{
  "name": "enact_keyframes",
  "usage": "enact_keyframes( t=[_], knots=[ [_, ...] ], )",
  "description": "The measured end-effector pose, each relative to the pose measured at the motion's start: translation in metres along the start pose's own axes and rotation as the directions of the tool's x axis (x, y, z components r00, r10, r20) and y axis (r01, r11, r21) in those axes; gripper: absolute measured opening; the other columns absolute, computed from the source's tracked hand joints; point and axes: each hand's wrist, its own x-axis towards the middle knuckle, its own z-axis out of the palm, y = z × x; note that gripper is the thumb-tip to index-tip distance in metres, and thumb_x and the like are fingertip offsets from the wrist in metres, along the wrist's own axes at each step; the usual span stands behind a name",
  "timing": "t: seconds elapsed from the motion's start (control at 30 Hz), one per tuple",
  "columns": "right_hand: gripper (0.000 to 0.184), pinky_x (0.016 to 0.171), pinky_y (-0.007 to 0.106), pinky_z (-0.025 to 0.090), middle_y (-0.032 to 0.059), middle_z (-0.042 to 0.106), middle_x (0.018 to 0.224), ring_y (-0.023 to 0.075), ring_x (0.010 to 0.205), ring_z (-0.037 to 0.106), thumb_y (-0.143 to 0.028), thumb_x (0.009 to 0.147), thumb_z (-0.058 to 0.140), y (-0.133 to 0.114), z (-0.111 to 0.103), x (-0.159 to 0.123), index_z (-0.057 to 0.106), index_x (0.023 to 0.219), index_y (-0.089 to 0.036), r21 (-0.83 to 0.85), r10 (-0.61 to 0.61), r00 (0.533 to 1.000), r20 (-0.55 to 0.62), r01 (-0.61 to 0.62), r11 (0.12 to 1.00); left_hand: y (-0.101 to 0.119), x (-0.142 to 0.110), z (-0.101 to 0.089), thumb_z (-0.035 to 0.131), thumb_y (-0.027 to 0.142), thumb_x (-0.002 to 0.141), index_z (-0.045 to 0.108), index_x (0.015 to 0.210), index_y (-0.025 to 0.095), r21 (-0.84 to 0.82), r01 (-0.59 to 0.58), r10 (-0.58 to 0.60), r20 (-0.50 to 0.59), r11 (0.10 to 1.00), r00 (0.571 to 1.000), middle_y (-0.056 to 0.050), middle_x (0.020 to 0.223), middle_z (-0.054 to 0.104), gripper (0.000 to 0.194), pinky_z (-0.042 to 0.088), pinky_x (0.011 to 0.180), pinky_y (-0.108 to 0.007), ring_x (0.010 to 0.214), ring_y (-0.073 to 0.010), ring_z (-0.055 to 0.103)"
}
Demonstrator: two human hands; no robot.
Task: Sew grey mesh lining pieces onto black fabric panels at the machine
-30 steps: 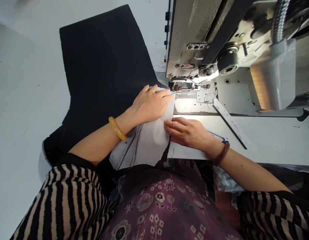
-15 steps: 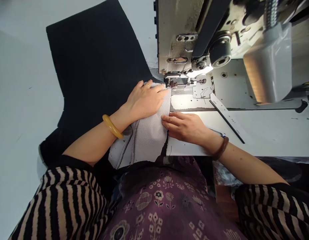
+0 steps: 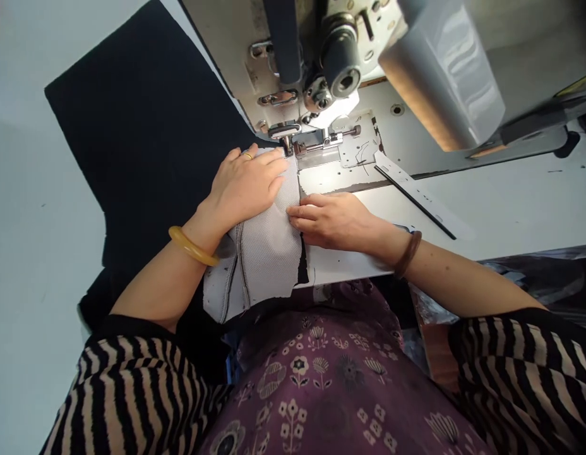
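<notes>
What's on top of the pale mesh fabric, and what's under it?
The left hand rests on the pale mesh fabric, and the right hand touches its edge with its fingertips. Black material shows at its lower right edge; anything else underneath is covered.

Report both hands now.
Left hand: open, palm down on the light fabric, near the presser foot.
Right hand: fingers on the fabric's edge; grip cannot be told.

Two hands point(image 3: 248, 184) point(image 3: 334, 221); two bangles point(image 3: 193, 248) point(image 3: 409, 254); one ring point(image 3: 247, 155); one sewing machine point(image 3: 231, 63); two striped sleeves point(image 3: 127, 379) point(image 3: 525, 360)
</notes>
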Motion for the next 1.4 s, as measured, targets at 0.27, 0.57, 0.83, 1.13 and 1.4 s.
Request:
enact_keyframes(
  t=[0.27, 0.57, 0.83, 1.13, 1.4],
  knots=[
    [0.026, 0.067, 0.030, 0.037, 0.0038, 0.066, 0.113, 0.0171, 0.097, 0.053, -0.019, 0.098, 0.041, -0.003, -0.004, 0.002, 0.066, 0.106, -0.020, -0.024, 0.040, 0.998, 0.038, -0.039, 0.999, -0.005, 0.004, 0.002, 0.041, 0.031, 0.095, 0.065, 0.124, 0.025, 0.019, -0.029, 0.029, -0.039, 0.999, 0.999, -0.005, 0.140, 0.057, 0.039, 0.039, 0.109, -0.048, 0.129, -0.0298, 0.051],
    [0.031, 0.060, 0.033, 0.034, 0.0070, 0.067, 0.115, 0.0178, 0.086, 0.054, -0.011, 0.095, 0.037, -0.030, -0.015, -0.062, 0.066, 0.105, -0.017, -0.245, 0.429, 0.903, -0.027, -0.422, 0.873, -0.007, -0.009, -0.002, 0.040, 0.044, 0.090, 0.065, 0.123, 0.016, 0.082, -0.186, 0.180, 0.078, 0.979, 0.981, -0.010, 0.138, 0.058, 0.051, 0.035, 0.112, -0.050, 0.131, -0.0331, 0.049],
    [0.018, 0.060, 0.032, 0.038, 0.0061, 0.066, 0.090, 0.0166, 0.074, 0.055, -0.037, 0.088, 0.059, 0.037, -0.026, -0.118, 0.067, 0.090, -0.021, 0.099, 0.693, 0.658, -0.296, -0.700, 0.707, -0.005, -0.015, 0.008, 0.037, 0.046, 0.090, 0.060, 0.129, 0.021, 0.090, -0.134, 0.133, 0.010, 0.987, 0.991, -0.006, 0.144, 0.054, 0.052, 0.030, 0.115, -0.047, 0.136, -0.0295, 0.045],
    [0.031, 0.053, 0.030, 0.033, -0.0027, 0.047, 0.056, 0.0119, 0.054, 0.039, -0.036, 0.067, 0.077, 0.064, -0.036, -0.124, 0.048, 0.065, -0.022, 0.367, 0.842, 0.472, -0.259, -0.759, 0.538, 0.008, -0.027, -0.003, 0.045, 0.041, 0.091, 0.070, 0.107, 0.027, -0.202, -0.097, 0.050, -0.226, 0.974, 0.973, -0.005, 0.125, 0.067, 0.033, 0.036, 0.114, -0.045, 0.121, -0.0243, 0.057],
    [0.036, 0.046, 0.025, 0.038, -0.0037, 0.053, 0.058, 0.0074, 0.047, 0.045, -0.054, 0.078, 0.063, -0.045, -0.025, -0.049, 0.051, 0.074, -0.020, 0.908, 0.820, 0.563, -0.102, -0.284, 0.309, 0.077, -0.042, -0.018, 0.065, 0.030, 0.085, 0.065, 0.083, 0.014, -0.980, 0.184, -0.141, 0.172, 0.081, 0.975, -0.004, 0.083, 0.073, 0.015, 0.055, 0.071, -0.020, 0.074, -0.0104, 0.070]
  ],
)
